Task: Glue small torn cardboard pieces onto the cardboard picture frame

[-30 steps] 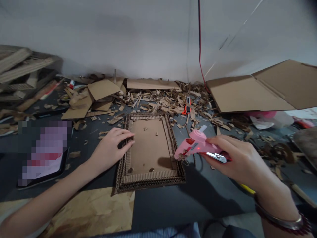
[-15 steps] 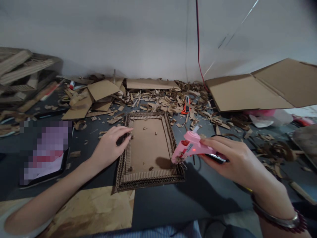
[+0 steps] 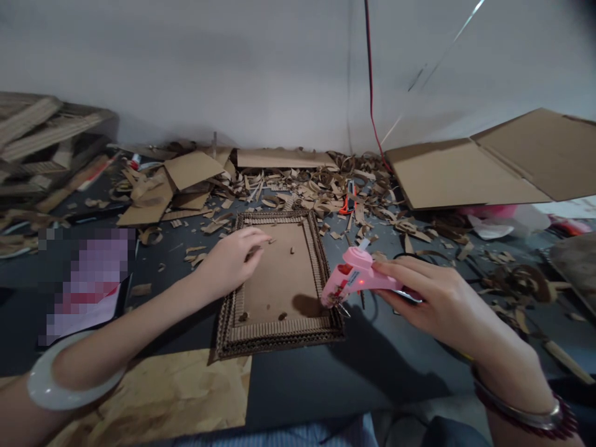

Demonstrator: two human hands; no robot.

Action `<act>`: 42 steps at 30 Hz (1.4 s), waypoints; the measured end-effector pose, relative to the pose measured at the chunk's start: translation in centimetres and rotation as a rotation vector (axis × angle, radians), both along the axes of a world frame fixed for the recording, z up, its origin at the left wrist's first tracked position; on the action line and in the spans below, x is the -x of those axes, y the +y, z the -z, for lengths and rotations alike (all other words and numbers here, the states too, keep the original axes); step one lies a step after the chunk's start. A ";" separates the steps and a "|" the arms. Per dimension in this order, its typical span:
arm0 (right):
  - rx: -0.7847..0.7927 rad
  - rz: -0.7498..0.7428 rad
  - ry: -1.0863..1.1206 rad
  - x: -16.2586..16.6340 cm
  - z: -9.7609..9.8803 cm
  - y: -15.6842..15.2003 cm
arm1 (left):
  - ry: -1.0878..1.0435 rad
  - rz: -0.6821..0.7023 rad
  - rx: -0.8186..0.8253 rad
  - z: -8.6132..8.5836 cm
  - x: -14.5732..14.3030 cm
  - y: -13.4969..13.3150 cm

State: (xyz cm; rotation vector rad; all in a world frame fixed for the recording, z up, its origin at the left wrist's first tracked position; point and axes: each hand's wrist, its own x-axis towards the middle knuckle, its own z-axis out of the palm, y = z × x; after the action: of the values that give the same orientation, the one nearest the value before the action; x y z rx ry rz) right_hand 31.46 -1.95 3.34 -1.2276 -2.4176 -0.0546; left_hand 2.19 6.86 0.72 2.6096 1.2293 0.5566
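My right hand (image 3: 442, 304) is wrapped round the handle of a pink hot glue gun (image 3: 349, 279), whose small red light is lit. Its nozzle points down over the right side of a layered corrugated cardboard frame (image 3: 279, 338) with a flat panel inside. My left hand (image 3: 235, 261) hovers over the frame's left side, fingers curved and thumb apart from them. A dark little spot shows between thumb and fingers; whether it is a cardboard bit cannot be made out. Several small cardboard bits lie on the panel, one (image 3: 292, 251) near its middle.
A phone (image 3: 88, 292) leans at the left. Cardboard scraps (image 3: 298, 186) and an orange utility knife (image 3: 349, 197) lie behind the frame. A folded cardboard sheet (image 3: 465, 171) is at back right, stacked cardboard pieces (image 3: 41, 136) at back left. A brown sheet (image 3: 186, 391) lies in front.
My left hand has moved right, further over the frame's panel, with its fingers curled more. The glue gun and my right hand have stayed nearly in place.
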 end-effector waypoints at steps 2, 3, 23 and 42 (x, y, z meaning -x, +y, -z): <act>0.012 0.010 -0.008 0.0 0.0 0.0 | 0.040 0.071 0.016 -0.1 -0.9 0.6; 0.013 0.015 -0.015 0.0 0.0 -0.1 | 0.061 0.101 0.019 0.0 -1.4 0.8; -0.198 0.192 0.058 -0.2 -0.9 1.5 | 0.317 0.219 0.013 -0.7 -4.5 2.3; -0.012 0.265 0.148 -1.1 2.8 5.0 | 0.100 0.180 0.120 -0.7 -3.9 1.2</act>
State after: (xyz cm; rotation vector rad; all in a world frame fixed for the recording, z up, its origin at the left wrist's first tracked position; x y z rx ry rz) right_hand 32.59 3.04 0.51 -1.4848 -2.1149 -0.0542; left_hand 6.07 8.05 1.38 2.6374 1.0066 0.3124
